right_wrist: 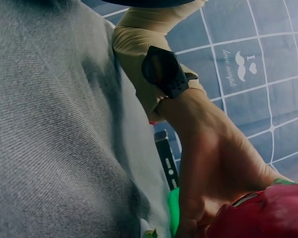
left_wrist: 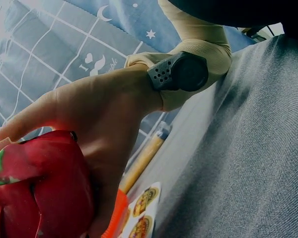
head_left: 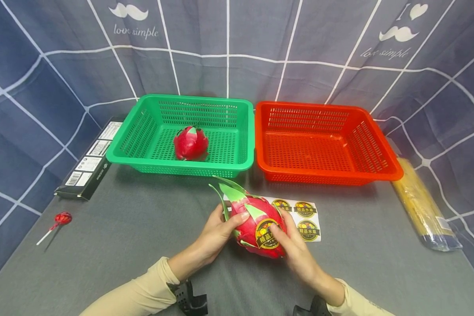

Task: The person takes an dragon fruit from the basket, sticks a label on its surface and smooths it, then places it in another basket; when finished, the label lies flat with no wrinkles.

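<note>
In the head view, a red dragon fruit [head_left: 265,210] with green leafy tips is held between both hands, over the front of the table. A round black-and-gold label [head_left: 262,240] sits on its side. The left hand [head_left: 215,230] grips the leafy end, thumb on top. My right hand [head_left: 300,256] curls round the other end, its thumb touching the label. Partly hidden behind the fruit lies a white sheet of similar labels [head_left: 308,215]. The left wrist view shows the fruit [left_wrist: 54,183] close up.
At the back, a green basket [head_left: 181,169] holds another dragon fruit [head_left: 191,144]; a red basket [head_left: 312,174] stands right beside it. To the left are a black box [head_left: 84,166] and a red lollipop [head_left: 63,218]. A clear-wrapped yellow package [head_left: 422,202] lies at the right.
</note>
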`<state>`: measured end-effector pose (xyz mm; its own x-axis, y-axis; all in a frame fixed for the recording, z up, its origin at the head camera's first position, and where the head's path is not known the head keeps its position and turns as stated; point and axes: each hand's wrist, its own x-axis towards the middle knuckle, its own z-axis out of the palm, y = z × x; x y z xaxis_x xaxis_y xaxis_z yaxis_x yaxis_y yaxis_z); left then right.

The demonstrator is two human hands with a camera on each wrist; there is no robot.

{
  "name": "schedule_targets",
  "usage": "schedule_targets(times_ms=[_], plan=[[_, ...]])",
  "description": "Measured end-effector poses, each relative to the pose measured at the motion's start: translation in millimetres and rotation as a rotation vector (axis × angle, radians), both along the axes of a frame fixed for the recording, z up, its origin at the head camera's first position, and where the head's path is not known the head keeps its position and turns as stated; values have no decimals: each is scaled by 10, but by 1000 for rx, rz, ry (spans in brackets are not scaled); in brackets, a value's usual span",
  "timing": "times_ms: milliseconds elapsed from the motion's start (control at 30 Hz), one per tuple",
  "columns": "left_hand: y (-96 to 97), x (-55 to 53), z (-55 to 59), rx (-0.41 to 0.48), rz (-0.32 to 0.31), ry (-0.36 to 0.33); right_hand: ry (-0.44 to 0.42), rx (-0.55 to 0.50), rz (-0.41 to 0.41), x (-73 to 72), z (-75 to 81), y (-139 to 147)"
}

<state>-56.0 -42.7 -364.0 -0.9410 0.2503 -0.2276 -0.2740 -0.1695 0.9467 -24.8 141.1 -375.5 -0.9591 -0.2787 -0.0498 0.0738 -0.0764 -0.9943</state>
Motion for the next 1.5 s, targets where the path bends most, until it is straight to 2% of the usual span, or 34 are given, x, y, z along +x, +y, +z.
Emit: schedule_targets(times_ms=[100,267,400,667,867,1033,1133,1300,1500], plan=[[3,7,-3,-8,8,14,0,113,-56,47,176,-62],[19,12,-26,-29,23,29,11,246,-122,63,195,-93],[25,18,-31,-55,28,39,28,254,-144,70,172,-110],[26,35,-45,-76,40,71,-25,247,-188,89,158,-148],[30,47,-42,-105,44,83,4,257,-196,97,139,-155],[17,32,-41,-95,47,83,56,290,-162,91,130,-125],[4,19,-28,-91,36,80,131,229,-93,61,130,-87],[-15,15,4,-76,-19,65,261,111,35,-19,155,2],[-30,4,23,-44,-78,52,297,135,135,-91,181,77]])
